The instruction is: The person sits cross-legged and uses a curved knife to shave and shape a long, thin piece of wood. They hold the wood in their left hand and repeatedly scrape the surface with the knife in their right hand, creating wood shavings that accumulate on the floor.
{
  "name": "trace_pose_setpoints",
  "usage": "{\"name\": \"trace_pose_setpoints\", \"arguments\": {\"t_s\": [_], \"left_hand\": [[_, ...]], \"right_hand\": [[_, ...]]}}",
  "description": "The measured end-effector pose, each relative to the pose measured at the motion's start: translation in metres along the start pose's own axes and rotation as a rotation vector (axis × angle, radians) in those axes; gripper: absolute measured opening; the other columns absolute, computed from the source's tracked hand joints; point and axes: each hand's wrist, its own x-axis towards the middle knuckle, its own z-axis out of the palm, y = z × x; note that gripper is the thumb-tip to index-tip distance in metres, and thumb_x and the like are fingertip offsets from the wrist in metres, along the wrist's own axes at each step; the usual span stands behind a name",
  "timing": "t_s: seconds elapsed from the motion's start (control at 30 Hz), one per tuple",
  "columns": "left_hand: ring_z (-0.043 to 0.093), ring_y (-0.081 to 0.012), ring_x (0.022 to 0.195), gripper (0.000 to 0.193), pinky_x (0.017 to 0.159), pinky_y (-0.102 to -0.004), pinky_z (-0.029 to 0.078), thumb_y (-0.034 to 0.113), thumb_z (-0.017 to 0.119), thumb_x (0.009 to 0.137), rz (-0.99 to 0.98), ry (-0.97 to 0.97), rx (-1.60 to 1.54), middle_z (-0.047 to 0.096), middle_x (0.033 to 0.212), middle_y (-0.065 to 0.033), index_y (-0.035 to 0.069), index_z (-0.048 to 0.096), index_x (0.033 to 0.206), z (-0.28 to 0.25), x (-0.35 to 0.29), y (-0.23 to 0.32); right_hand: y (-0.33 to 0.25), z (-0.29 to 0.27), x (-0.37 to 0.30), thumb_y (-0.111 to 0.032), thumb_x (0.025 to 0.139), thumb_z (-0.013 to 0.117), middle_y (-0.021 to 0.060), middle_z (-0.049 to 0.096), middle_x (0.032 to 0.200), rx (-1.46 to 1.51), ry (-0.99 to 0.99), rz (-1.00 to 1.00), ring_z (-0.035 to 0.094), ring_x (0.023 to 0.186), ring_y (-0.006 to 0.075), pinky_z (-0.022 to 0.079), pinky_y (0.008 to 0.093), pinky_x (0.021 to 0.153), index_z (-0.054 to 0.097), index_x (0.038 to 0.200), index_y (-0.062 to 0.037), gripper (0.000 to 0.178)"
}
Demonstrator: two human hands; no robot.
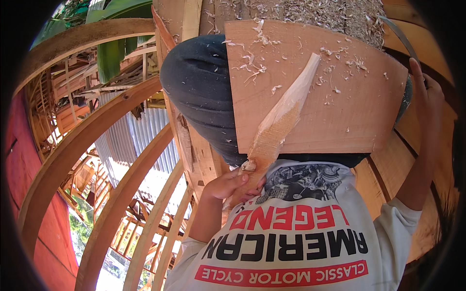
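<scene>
My left hand (227, 186) is wrapped round the thick lower end of a partly carved piece of wood (283, 114), close to my shirt. The wood slants up to the right and narrows to a pale, freshly cut tip; a knot shows just above my fingers. Beneath it a wide flat wooden board (335, 116) lies across my lap, with curled shavings on it. Out to the right, apart from the wood, my right hand (427, 89) grips a long curved knife (402, 36), its blade pointing up and left. The knife's handle is mostly hidden in my fingers.
Thick wood shavings (310, 14) cover the planks beyond the board. My bent knee (194, 72) in dark trousers sticks out at the board's left. Curved wooden railing bars (97, 123) run along the left, with corrugated metal sheets (141, 140) and stacked timber below.
</scene>
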Motion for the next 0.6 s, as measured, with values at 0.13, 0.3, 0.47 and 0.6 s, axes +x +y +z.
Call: {"name": "trace_pose_setpoints", "arguments": {"t_s": [0.13, 0.3, 0.47, 0.6], "left_hand": [[0.051, -0.0102, 0.075, 0.072, 0.056, -0.0203, 0.041, 0.059, 0.058, 0.081, 0.021, 0.144, 0.091, 0.052, 0.094, -0.0075, -0.002, 0.044, 0.118, 0.018, 0.015, 0.010], [0.046, -0.0068, 0.058, 0.076, 0.043, -0.0177, 0.035, 0.067, 0.063, 0.074, -0.050, 0.288, 0.175, 0.048, 0.080, -0.0047, -0.001, 0.047, 0.103, 0.048, 0.013, 0.028], [0.053, -0.0108, 0.076, 0.049, 0.062, -0.0208, 0.044, 0.041, 0.045, 0.097, 0.048, -0.103, -0.074, 0.058, 0.096, -0.0071, -0.003, 0.050, 0.117, 0.019, 0.014, 0.015], [0.049, -0.0087, 0.074, 0.046, 0.060, -0.0199, 0.040, 0.041, 0.046, 0.096, 0.044, 0.100, 0.112, 0.055, 0.094, -0.0049, 0.001, 0.049, 0.117, 0.040, 0.018, 0.027]], "right_hand": [[-0.065, 0.007, -0.078, -0.057, 0.083, 0.058, 0.0177, 0.058, 0.057, -0.006, -0.211, -0.312, 0.061, 0.053, 0.0319, 0.046, 0.0382, 0.052, 0.068, 0.075, 0.0006, 0.059], [-0.085, 0.020, -0.092, -0.052, 0.078, 0.066, 0.0183, 0.055, 0.055, -0.016, -0.236, -0.370, 0.058, 0.054, 0.0355, 0.044, 0.0394, 0.050, 0.065, 0.072, -0.0013, 0.051], [-0.080, 0.019, -0.066, -0.064, 0.077, 0.058, 0.0175, 0.060, 0.060, -0.090, -0.112, -0.352, 0.061, 0.057, 0.0338, 0.048, 0.0403, 0.055, 0.069, 0.077, -0.0023, 0.062], [-0.076, 0.028, -0.056, -0.070, 0.075, 0.055, 0.0183, 0.062, 0.062, -0.115, -0.126, -0.286, 0.062, 0.059, 0.0349, 0.051, 0.0401, 0.059, 0.070, 0.079, -0.0016, 0.070]]}}
